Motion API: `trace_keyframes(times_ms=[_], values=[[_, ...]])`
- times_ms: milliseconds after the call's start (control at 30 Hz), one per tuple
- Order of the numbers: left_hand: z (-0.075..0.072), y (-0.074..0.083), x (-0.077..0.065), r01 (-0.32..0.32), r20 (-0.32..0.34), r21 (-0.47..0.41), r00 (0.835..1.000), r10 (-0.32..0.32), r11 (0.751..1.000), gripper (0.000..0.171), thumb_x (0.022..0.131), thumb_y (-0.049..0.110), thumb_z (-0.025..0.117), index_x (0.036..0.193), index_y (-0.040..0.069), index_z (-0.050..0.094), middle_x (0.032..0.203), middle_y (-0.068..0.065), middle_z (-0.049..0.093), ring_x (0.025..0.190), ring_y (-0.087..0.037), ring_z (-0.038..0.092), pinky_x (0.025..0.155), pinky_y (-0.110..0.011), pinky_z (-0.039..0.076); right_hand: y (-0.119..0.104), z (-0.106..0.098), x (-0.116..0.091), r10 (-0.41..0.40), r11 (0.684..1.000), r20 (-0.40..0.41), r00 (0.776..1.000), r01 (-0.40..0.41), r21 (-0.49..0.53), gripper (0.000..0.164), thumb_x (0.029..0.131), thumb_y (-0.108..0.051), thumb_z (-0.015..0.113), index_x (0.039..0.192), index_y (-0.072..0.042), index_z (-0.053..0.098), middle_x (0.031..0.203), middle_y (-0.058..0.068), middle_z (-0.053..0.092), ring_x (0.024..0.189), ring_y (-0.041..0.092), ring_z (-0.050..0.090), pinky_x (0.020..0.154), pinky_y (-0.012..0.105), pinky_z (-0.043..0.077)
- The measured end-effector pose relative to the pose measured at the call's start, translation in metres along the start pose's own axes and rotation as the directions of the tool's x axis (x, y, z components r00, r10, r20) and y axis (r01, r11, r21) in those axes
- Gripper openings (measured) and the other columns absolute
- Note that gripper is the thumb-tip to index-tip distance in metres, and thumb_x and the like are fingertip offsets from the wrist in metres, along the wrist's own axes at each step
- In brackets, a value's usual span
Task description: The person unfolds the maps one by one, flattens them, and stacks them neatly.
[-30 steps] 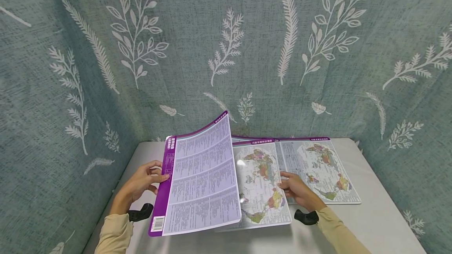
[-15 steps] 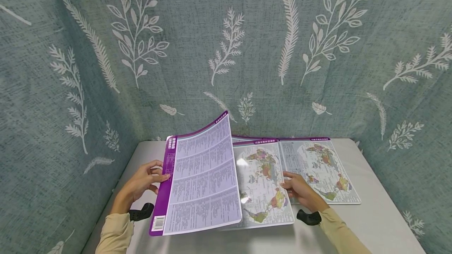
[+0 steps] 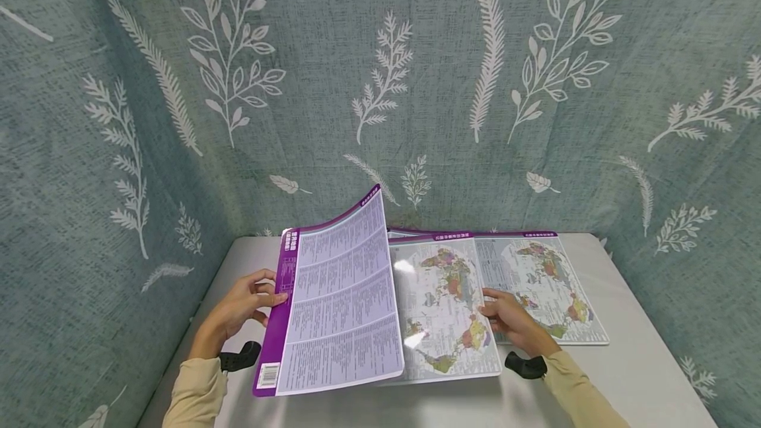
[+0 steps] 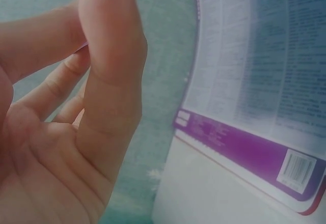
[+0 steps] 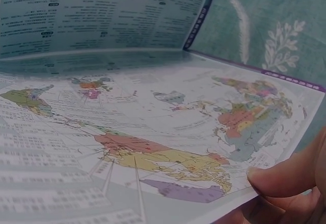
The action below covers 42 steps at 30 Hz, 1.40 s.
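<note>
My left hand (image 3: 246, 302) pinches the purple left edge of a glossy, text-covered map sheet (image 3: 341, 309), thumb on top. A barcode sits at its lower corner, and its far right corner curls upward. From under it, to the right, comes a glossy world map panel (image 3: 446, 316). My right hand (image 3: 514, 319) pinches that panel's right edge, with the thumb (image 5: 275, 178) on the printed face in the right wrist view. There, a text panel (image 5: 102, 20) rises behind the map; whether the two are joined cannot be told. The left wrist view shows my left hand (image 4: 86, 96) close up.
Another world map sheet (image 3: 553, 289) lies flat at the right, partly covered by the held panel and right hand. All of it is over a white table (image 3: 630, 355). Teal leaf-patterned cloth (image 3: 416, 84) hangs behind and at both sides.
My right hand has moved slightly right, drawing the map panel with it, so more of the map shows. The left hand and its purple edge have barely moved.
</note>
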<state>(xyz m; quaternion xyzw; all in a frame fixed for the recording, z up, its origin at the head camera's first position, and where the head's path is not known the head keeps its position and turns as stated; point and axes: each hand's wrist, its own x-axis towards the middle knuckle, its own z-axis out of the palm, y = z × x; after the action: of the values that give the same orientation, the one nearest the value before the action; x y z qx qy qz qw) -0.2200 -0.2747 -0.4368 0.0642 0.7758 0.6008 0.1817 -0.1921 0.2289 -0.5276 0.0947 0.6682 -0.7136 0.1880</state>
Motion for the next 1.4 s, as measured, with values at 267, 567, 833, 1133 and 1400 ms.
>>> trace_keyframes(times_ms=[267,567,833,1133,1400], values=[[0.001,0.0,0.001,0.003,-0.025,0.006,1.0,-0.003,1.0,0.043,0.087,0.012,0.068,0.117,-0.006,0.043,0.087,-0.013,0.067,0.07,-0.027,0.065,0.05,-0.036,0.054,-0.003,-0.006,0.0,0.004,0.999,-0.032,0.999,-0.006,-0.05,0.061,0.093,-0.001,0.047,0.147,0.005,0.019,0.139,0.032,0.037,0.089,0.016,0.061,0.075,0.035,0.05],[0.003,0.002,0.004,-0.006,-0.033,-0.011,0.999,0.006,1.0,0.045,0.086,0.012,0.069,0.118,-0.007,0.043,0.089,-0.014,0.067,0.071,-0.027,0.066,0.051,-0.037,0.054,-0.01,-0.017,0.0,-0.008,1.0,-0.044,0.999,0.008,-0.013,0.062,0.093,-0.002,0.05,0.146,0.007,0.019,0.115,0.012,0.062,0.09,0.016,0.064,0.075,0.037,0.053],[0.005,0.002,0.004,0.007,-0.049,-0.014,0.999,-0.008,1.0,0.045,0.086,0.012,0.069,0.118,-0.006,0.043,0.087,-0.014,0.067,0.07,-0.027,0.065,0.05,-0.035,0.054,-0.011,-0.027,-0.002,-0.022,0.999,-0.044,0.999,0.02,-0.046,0.063,0.094,-0.003,0.049,0.147,0.007,0.016,0.112,0.009,0.062,0.084,0.014,0.063,0.073,0.034,0.053],[0.005,-0.001,0.007,0.014,-0.066,-0.025,0.998,-0.016,1.0,0.044,0.085,0.012,0.07,0.116,-0.006,0.044,0.085,-0.012,0.067,0.069,-0.026,0.065,0.05,-0.035,0.054,-0.017,-0.036,-0.006,-0.018,0.998,-0.059,0.998,0.014,-0.069,0.064,0.094,-0.004,0.049,0.147,0.007,0.015,0.115,0.013,0.062,0.086,0.013,0.063,0.075,0.034,0.052],[0.005,-0.001,0.008,0.017,-0.084,-0.019,0.996,-0.019,1.0,0.044,0.085,0.013,0.071,0.115,-0.005,0.044,0.086,-0.013,0.067,0.07,-0.027,0.065,0.051,-0.036,0.054,-0.02,-0.043,-0.007,-0.01,0.997,-0.077,0.997,0.004,-0.076,0.062,0.095,-0.001,0.044,0.148,0.006,0.013,0.119,0.013,0.057,0.082,0.012,0.06,0.072,0.03,0.051]])
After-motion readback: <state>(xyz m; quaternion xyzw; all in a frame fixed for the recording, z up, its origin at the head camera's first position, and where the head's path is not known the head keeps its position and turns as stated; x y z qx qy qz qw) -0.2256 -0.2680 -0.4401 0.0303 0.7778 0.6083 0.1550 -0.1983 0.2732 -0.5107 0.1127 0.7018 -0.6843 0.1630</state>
